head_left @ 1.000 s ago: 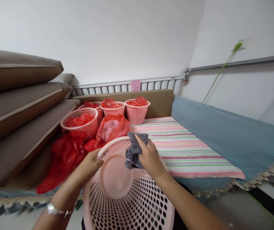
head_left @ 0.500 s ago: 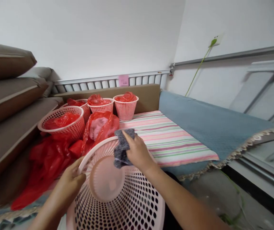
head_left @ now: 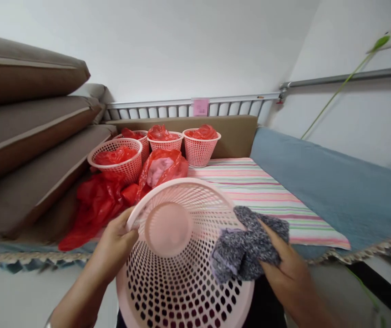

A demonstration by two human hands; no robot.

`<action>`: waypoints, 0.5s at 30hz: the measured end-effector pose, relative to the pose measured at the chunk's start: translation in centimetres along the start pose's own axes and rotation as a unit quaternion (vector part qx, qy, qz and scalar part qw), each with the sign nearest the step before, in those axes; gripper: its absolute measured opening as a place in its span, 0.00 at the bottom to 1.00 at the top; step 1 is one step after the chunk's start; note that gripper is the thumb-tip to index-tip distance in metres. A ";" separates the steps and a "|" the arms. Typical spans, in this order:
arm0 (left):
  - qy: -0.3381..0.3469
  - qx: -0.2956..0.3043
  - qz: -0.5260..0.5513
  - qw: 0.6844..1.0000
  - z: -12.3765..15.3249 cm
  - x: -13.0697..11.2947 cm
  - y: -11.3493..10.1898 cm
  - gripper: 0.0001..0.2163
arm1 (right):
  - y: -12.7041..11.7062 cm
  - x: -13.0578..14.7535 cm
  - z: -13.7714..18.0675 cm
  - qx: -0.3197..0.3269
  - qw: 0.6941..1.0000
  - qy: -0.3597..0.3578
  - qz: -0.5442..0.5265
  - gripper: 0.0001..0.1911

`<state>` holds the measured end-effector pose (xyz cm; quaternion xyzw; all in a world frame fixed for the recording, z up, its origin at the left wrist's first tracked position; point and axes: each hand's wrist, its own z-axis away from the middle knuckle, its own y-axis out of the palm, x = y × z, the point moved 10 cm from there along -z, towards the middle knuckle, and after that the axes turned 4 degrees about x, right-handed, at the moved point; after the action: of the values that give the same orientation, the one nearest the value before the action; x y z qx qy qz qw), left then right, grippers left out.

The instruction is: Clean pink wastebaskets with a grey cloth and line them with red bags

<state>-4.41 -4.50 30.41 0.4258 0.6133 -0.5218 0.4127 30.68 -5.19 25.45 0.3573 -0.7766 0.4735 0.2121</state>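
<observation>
A pink perforated plastic basket [head_left: 170, 230] is tilted toward me in front of my body, its round mouth facing me. My left hand [head_left: 116, 241] is closed on its left rim, thumb inside. In my right hand [head_left: 284, 259] is a crumpled dark grey speckled cloth [head_left: 250, 243], draped over the basket's right rim, with part of it hanging inside. My right fingers press the cloth from the right side. Just beyond the basket lies a red plastic bag [head_left: 178, 166] with a pale pink item in it.
Several pink baskets, one of them a right-hand basket [head_left: 200, 152], stand at the back with red bags inside. A loose red bag [head_left: 96, 209] lies left. Stacked brown cushions [head_left: 31, 123] rise at left. A striped cloth [head_left: 277, 205] covers the seat beside a blue cover [head_left: 335, 177].
My right hand has moved the cloth from the basket's far rim around to its right rim. My left hand still grips the left rim. The view has turned slightly left.
</observation>
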 end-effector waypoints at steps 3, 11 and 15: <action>0.006 -0.041 -0.008 0.999 -0.6 0.1 -0.7 0.26 | 0.6 5.3 -0.6 0.031 0.994 -0.105 0.027 0.35; 0.031 -0.072 -0.029 0.997 -1.5 0.6 1.1 0.27 | 13.2 7.4 -8.1 0.213 0.935 -0.128 0.255 0.32; 0.102 -0.077 -0.073 0.989 -0.4 -0.6 2.3 0.30 | 21.7 2.8 -10.0 0.303 0.902 -0.068 0.301 0.20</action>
<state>-2.10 -3.92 30.40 0.3981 0.7201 -0.4550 0.3406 12.34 9.09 19.27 0.1852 -0.6784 0.7020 -0.1124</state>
